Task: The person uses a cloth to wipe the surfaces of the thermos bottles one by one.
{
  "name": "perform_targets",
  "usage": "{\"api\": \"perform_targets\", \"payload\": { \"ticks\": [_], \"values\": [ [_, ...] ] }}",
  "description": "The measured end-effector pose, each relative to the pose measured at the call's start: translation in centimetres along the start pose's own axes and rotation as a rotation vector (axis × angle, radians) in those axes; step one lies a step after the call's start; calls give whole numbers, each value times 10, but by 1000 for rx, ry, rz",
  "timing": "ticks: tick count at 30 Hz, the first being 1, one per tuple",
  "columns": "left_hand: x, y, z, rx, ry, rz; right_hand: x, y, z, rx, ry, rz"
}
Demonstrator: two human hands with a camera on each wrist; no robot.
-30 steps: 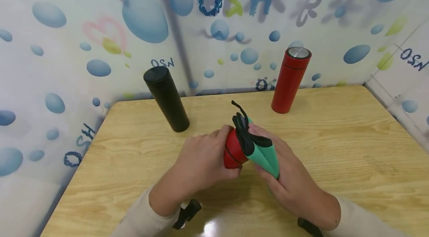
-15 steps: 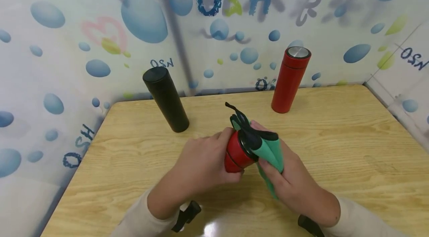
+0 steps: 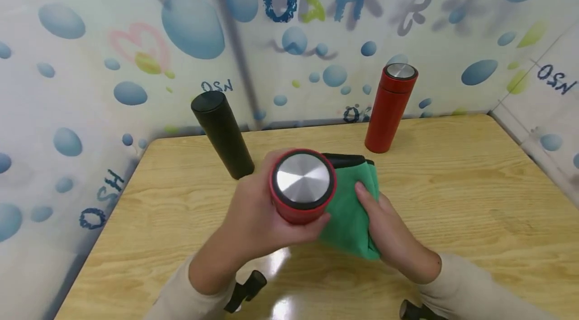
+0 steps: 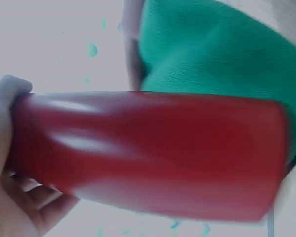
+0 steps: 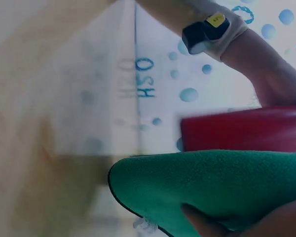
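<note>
My left hand [image 3: 246, 214] grips a red thermos [image 3: 303, 179] near its top in the head view, and its silver lid faces the camera. In the left wrist view the smooth red body of the thermos [image 4: 163, 153] stretches across the picture. Beside it my right hand [image 3: 395, 237] holds a green cloth pouch [image 3: 348, 209] with a black rim, thumb lying on the front. The pouch hangs flat just right of the thermos, partly hidden by it. In the right wrist view the thermos [image 5: 246, 131] appears outside the pouch [image 5: 187, 182], along its edge.
A black bottle [image 3: 223, 134] stands at the table's back left. A second red thermos [image 3: 391, 109] with a silver lid stands at the back right. Behind the wooden table [image 3: 475, 199] rises a patterned wall [image 3: 316, 99].
The thermos top was tilted against the pouch's bunched black opening. Now the thermos is apart with its lid towards the camera, and the pouch is spread flatter in my right hand.
</note>
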State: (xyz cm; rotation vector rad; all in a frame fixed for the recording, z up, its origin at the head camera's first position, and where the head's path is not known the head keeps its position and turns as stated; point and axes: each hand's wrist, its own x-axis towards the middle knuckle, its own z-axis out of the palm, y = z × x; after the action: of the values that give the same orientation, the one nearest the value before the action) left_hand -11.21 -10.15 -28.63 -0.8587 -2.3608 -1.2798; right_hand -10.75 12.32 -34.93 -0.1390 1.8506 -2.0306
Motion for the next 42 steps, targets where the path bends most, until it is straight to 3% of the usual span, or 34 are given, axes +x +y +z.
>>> {"api": "perform_targets", "payload": {
  "ticks": [2,6,9,14,19,24,26,30,32,35,39,42],
  "values": [
    [-1,-1,-1,-172,85,60,3,3,1,58,-9,68],
    [-1,-5,4,-512,231,210,1,7,3,139,-49,109],
    [0,-9,8,-633,294,305,-2,8,5,201,-82,116],
    [1,-12,8,-562,339,344,-3,3,5,264,-92,140],
    [6,-12,9,-523,426,363,-4,0,1,300,-83,138],
    [3,-11,8,-553,435,314,-5,1,1,300,-83,115],
    [-1,-12,3,-583,445,301,-5,1,2,288,-88,108],
    [-7,-17,-18,-584,529,287,-9,0,1,261,-79,122],
    [-8,-21,-29,-565,569,242,-12,1,-2,262,-75,138],
    [-17,-32,-46,-471,566,86,-17,4,-10,281,-98,146],
    [-31,-49,-65,-170,516,-216,-22,11,-20,291,-130,161],
    [-38,-64,-75,33,478,-377,-25,19,-28,275,-117,202]
  ]
}}
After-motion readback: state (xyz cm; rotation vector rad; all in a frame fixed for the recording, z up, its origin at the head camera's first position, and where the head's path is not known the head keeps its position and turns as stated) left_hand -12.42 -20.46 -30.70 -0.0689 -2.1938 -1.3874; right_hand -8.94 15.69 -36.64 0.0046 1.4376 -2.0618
